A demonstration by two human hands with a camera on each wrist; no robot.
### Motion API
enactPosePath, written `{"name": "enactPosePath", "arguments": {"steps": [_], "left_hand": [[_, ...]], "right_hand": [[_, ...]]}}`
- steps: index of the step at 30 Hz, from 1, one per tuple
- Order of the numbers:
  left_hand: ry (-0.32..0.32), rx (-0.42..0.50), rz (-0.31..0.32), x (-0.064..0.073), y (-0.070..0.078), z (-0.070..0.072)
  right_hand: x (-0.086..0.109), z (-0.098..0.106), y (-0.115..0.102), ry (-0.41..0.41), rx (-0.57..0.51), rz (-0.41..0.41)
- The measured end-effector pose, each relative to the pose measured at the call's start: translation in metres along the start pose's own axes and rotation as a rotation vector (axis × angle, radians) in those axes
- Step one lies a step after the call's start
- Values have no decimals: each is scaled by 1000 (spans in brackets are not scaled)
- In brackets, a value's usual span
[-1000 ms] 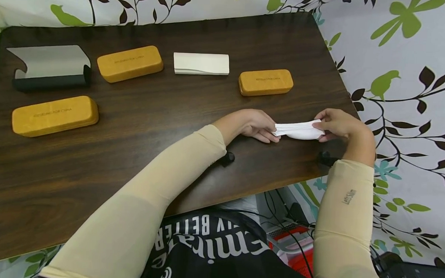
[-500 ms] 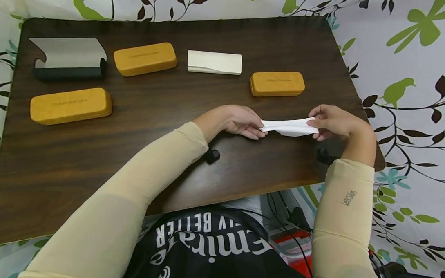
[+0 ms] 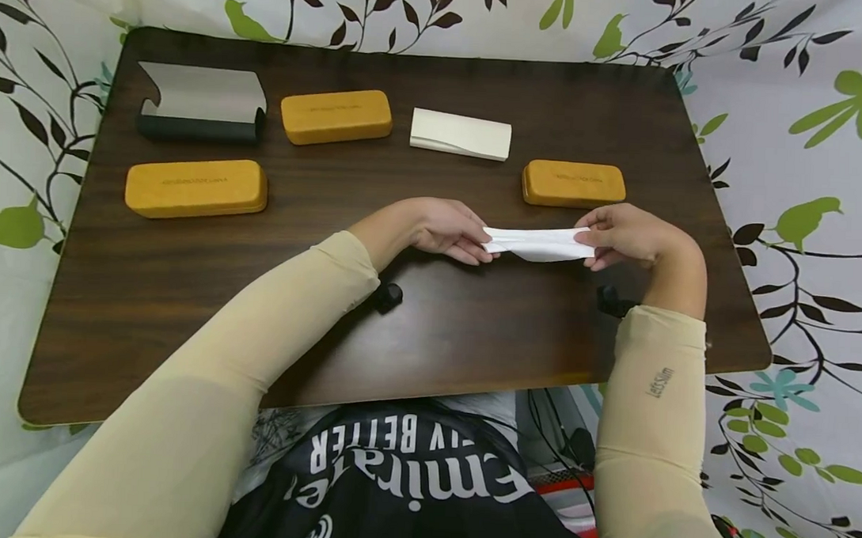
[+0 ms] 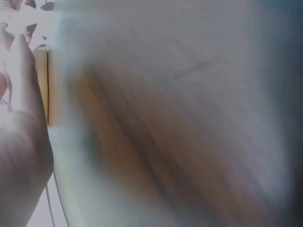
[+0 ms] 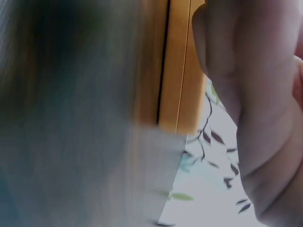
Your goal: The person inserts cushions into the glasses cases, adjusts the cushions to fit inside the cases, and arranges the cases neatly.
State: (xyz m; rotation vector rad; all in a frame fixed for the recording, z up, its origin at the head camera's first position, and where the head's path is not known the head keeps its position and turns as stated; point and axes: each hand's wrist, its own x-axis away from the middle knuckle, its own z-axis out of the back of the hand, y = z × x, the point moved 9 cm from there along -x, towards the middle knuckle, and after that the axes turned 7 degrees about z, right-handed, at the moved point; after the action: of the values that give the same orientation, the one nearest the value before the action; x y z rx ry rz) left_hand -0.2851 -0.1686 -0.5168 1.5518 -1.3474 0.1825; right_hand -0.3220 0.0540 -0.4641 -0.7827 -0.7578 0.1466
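A folded strip of soft white material, perhaps cloth or tissue [image 3: 539,245], stretches between my two hands above the dark wooden table [image 3: 464,333]. My left hand [image 3: 448,230] pinches its left end. At the other end, the thumb and fingers of my right hand [image 3: 628,238] grip it. The strip's lower edge sags a little in the middle. Just behind the right hand lies a small yellow case [image 3: 573,184], lid shut. Part of the left hand [image 4: 23,137] shows in the left wrist view, with the strip blurred beyond. The right wrist view has curled right-hand fingers [image 5: 265,104] beside the case's side.
Along the back sit an open dark-green case with pale lining [image 3: 205,95], a yellow case [image 3: 336,117] and a folded cream-white flat piece [image 3: 460,134]. A longer yellow case [image 3: 196,188] lies at the left. The table's front edge [image 3: 426,397] is close to my body.
The head view has swung left, so the table appears shifted right. Against the table, both hands have moved left with the white strip, still holding its two ends.
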Motion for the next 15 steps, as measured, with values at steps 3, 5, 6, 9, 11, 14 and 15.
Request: {"name": "enactPosePath", "arguments": {"steps": [3,5,6,9,11,14,15], "left_hand": [[10,0,-13,11,-2,12],[20,-1,-23,19,-4,20],[26,3,-29,23,-5,24],[44,15,-43,35,-9,37],[51,20,-54,43,-12,45],[62,29,-70,57,-16,56],[68,32,-75,62,-18,60]], "right_hand": [[-7,-8,-13,-12,13,16],[-12,-14,-23,-22,18,34],[-15,-17,-28,-27,18,42],[-23,-26,-41,-45,14,61],[-28,-31,-50,-48,23,74],[-37,-39,-65,-55,42,94],[-40,-42,-70,-57,46,104]]}}
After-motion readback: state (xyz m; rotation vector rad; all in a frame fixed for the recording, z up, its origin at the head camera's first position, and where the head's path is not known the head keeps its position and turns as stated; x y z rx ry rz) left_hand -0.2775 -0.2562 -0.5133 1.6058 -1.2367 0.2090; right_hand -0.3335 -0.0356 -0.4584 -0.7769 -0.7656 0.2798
